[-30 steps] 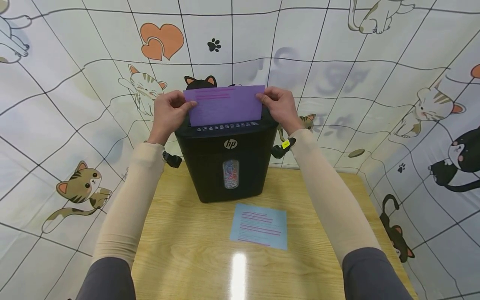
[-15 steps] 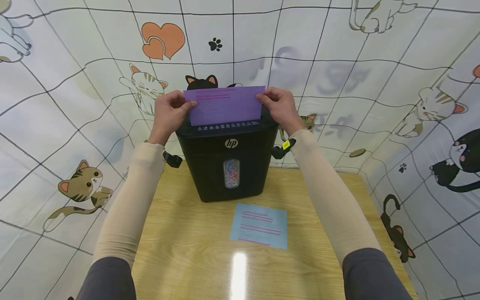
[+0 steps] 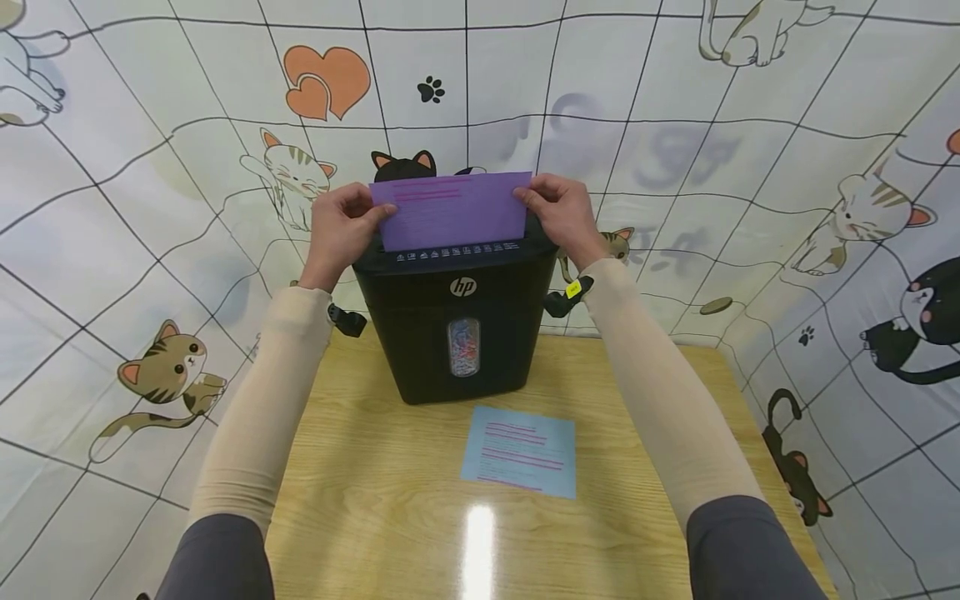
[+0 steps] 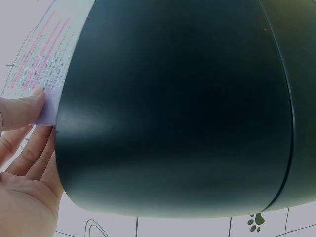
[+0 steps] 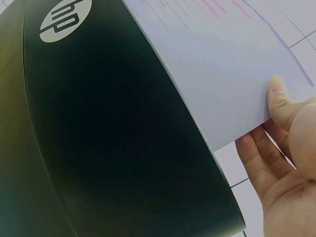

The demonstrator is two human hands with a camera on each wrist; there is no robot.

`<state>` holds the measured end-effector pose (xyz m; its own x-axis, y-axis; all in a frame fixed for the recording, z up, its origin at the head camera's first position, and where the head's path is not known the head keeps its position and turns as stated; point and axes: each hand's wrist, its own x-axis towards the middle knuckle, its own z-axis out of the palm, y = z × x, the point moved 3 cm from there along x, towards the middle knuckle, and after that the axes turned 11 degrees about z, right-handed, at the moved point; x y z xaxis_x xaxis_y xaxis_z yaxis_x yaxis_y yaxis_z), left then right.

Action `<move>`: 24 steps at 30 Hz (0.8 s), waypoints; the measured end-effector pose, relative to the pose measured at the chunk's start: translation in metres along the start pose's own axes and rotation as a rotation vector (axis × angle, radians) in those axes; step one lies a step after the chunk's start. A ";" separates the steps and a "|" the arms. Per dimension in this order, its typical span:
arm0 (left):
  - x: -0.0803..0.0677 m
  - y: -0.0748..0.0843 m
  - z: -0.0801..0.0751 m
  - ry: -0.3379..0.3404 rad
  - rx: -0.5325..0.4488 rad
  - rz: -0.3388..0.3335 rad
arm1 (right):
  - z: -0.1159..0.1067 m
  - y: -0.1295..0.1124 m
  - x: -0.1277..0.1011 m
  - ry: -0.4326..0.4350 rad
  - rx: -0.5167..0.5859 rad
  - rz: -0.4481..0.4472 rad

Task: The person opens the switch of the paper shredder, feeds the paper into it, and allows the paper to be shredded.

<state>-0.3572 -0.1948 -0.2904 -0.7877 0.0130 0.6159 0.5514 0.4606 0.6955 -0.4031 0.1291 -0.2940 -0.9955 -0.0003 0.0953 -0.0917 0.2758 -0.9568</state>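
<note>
A purple sheet of paper point(image 3: 453, 212), printed with text and pink highlighted lines, stands upright at the top of a black HP paper shredder point(image 3: 420, 325). Its lower edge is hidden behind the shredder's front rim. My left hand point(image 3: 341, 229) pinches the sheet's left edge between thumb and fingers. At the opposite edge, my right hand point(image 3: 566, 217) pinches it the same way. Both wrist views show a thumb on the near face of the paper, with fingers behind it. Coloured shreds show through the shredder's small front window point(image 3: 464, 347).
A light blue sheet point(image 3: 519, 452) with pink highlighted lines lies on the wooden table point(image 3: 360, 500) in front of the shredder. Behind and on both sides hangs a white cloth point(image 3: 510, 75) with a grid and cartoon cats.
</note>
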 end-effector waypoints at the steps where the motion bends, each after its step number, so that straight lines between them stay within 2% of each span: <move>1: 0.000 0.000 0.000 -0.001 -0.002 0.002 | 0.000 0.000 0.000 -0.001 -0.002 0.000; 9: -0.004 -0.002 0.001 -0.018 0.015 -0.021 | 0.002 0.006 -0.002 -0.009 -0.022 0.037; 15: -0.008 -0.004 0.003 -0.057 0.068 -0.024 | 0.001 0.013 -0.003 -0.041 -0.019 0.016; 20: -0.008 -0.009 0.002 -0.075 -0.006 -0.055 | -0.001 0.014 -0.004 -0.056 -0.034 -0.006; 24: -0.008 -0.011 -0.001 -0.081 -0.047 -0.076 | -0.003 0.012 -0.004 -0.079 -0.061 0.018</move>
<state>-0.3571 -0.2006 -0.3024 -0.8461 0.0524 0.5305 0.5005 0.4207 0.7566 -0.4005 0.1357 -0.3045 -0.9961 -0.0701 0.0543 -0.0748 0.3347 -0.9394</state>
